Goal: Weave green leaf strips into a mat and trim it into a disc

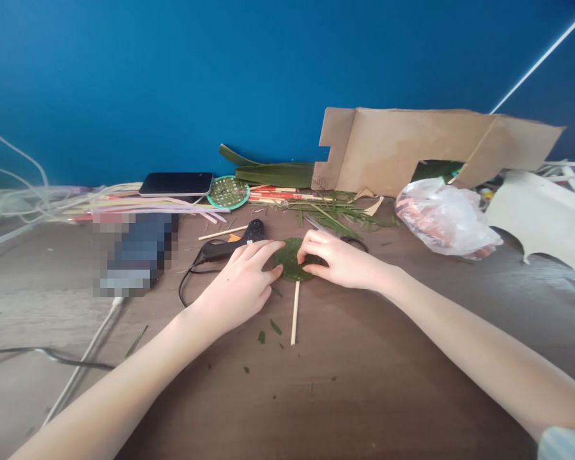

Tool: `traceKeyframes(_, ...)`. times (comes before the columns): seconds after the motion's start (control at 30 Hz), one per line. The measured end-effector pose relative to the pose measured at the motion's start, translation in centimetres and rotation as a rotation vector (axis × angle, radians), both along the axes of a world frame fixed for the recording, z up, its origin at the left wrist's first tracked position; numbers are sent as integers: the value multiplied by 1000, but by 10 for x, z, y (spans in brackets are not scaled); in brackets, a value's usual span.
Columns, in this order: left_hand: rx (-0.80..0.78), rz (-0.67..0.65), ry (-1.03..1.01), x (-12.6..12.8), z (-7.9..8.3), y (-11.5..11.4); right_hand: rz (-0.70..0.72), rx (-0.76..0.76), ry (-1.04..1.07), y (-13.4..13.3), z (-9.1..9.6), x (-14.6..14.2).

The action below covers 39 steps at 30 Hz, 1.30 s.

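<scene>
A round, dark green leaf-covered disc (pixel 292 259) lies flat on the table, with a pale wooden stick (pixel 295 313) pointing from it toward me. My left hand (pixel 249 278) holds the disc's left edge between its thumb and fingertips. Over the right part of the disc, my right hand (pixel 333 259) is closed, its thumb and fingers bent around a dark green leaf piece (pixel 312 260) that is mostly hidden. Just behind my left hand rests a black glue gun (pixel 232 246). Scissors (pixel 355 243) lie partly hidden behind my right hand.
Leaf strips (pixel 335 217), a teal-rimmed disc (pixel 228 192) and a dark phone (pixel 176 184) lie toward the blue wall. Cardboard (pixel 397 147) and a plastic bag (pixel 445 217) stand right. A blurred-out device (pixel 138 252) with a white cable (pixel 86 358) is left. Small leaf scraps (pixel 275 327) lie in front.
</scene>
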<state>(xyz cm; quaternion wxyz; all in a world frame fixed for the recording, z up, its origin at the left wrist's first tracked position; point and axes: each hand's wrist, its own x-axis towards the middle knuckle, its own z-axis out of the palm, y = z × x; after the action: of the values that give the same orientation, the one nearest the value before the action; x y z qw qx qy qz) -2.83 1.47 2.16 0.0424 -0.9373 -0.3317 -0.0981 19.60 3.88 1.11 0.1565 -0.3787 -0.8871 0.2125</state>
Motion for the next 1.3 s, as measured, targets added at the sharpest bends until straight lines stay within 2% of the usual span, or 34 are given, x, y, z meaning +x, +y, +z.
traceKeyframes(0.2,27,41,25,2,2,-1,-1,1,-10,0,0,1)
traceKeyframes(0.47,21,-6,7,1,1,-1,10,7,0,-1,0,0)
traceKeyframes(0.83,-7,0,-11,1,0,-1,27,16,7,-2,0,1)
traceKeyframes(1.3,-42,31,0,1,1,-1,77,100,-68,0,-2,0)
